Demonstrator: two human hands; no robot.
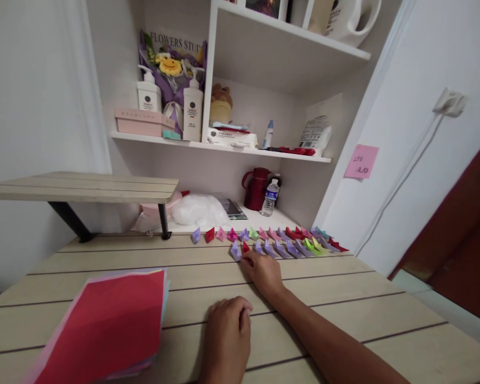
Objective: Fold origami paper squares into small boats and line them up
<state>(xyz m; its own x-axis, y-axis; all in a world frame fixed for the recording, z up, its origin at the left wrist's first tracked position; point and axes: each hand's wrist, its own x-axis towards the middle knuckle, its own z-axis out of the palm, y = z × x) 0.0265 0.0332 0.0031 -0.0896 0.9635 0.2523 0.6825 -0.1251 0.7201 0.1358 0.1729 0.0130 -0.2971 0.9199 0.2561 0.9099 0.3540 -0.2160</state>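
Note:
My right hand (264, 273) reaches to the front row of small folded paper boats, its fingers pinched at a red paper boat (245, 247). Part of that boat is hidden behind the fingertips. Just to its left stands a lavender paper boat (236, 250), and another lavender boat (258, 247) is on the other side. Nearer to me, my left hand (229, 328) rests on the table with its fingers curled in and nothing visible in them. A stack of coloured paper (112, 314), red sheet on top, lies to the left of it.
Behind runs a second row of boats, with a pink one (221, 234) among them. A small raised wooden shelf (84, 186) on black legs stands at the left. A red jug (257, 189) and a water bottle (270, 198) stand past the slatted table's (200, 282) back edge.

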